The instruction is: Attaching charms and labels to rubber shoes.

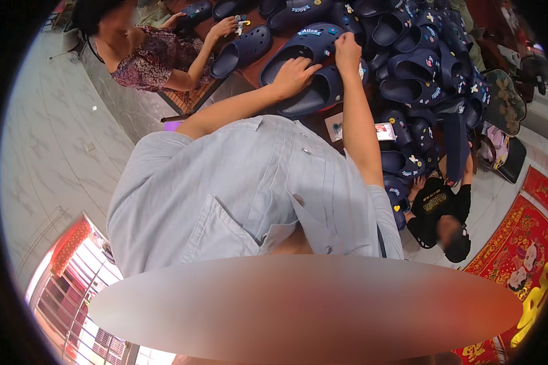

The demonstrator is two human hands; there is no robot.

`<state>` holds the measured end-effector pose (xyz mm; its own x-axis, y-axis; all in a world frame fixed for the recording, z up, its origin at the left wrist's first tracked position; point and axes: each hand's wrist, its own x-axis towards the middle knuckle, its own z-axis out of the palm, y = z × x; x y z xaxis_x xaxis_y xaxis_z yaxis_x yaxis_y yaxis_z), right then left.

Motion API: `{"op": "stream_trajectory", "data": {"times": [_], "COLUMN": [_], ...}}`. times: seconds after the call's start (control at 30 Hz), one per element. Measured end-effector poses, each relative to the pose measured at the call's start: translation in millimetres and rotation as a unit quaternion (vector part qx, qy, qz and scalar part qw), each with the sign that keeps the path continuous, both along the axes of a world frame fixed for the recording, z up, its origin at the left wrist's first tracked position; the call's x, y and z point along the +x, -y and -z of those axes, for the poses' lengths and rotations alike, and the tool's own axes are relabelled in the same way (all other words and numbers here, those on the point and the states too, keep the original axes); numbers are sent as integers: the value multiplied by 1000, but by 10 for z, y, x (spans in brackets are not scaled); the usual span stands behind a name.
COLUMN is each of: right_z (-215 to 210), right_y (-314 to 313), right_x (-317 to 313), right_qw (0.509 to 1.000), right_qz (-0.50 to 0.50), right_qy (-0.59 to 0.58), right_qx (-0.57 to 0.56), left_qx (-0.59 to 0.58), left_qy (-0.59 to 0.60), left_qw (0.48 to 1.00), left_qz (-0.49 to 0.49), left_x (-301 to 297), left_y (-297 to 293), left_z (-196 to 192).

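A navy clog (pixel 313 41) with a letter charm and small colourful charms on its upper lies in front of me, toe to the right. My left hand (pixel 295 76) grips its near side, fingers curled over the rim. At the toe end my right hand (pixel 348 53) is closed in a pinch against the upper; whatever sits between the fingertips is hidden. Just below, partly under my left hand, lies a second navy clog (pixel 315 96). A phone with a lit screen (pixel 385 131) and a pale card (pixel 334 127) lie beside my right forearm.
Many decorated navy clogs (pixel 411 67) are heaped to the right. At the left a person in a patterned top (pixel 155 58) holds small charms over another clog (pixel 242 51). A person in black (pixel 441 204) is among the clogs at the right, near red decorated mats (pixel 517 243).
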<state>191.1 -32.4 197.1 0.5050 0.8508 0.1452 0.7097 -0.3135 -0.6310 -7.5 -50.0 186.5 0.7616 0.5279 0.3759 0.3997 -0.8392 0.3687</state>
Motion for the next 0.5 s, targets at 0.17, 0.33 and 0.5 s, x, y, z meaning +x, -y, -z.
{"op": "stream_trajectory", "data": {"times": [0.17,0.33,0.5], "right_z": [-120,-169,-108], "right_y": [-170,-353,-457], "right_x": [109,-68,-114], "right_qw": [998,979,956], "right_qz": [-15,-108,-108], "right_qy": [16,148,230], "right_qx": [57,-87,-148], "left_qx": [9,3,-30], "left_qy": [-9,-16,-36], "left_qw": [1000,999,998], "left_qz": [-15,-27,-52], "left_x": [4,98,116], "left_y": [-1,60,120], "left_z": [18,9,8]}}
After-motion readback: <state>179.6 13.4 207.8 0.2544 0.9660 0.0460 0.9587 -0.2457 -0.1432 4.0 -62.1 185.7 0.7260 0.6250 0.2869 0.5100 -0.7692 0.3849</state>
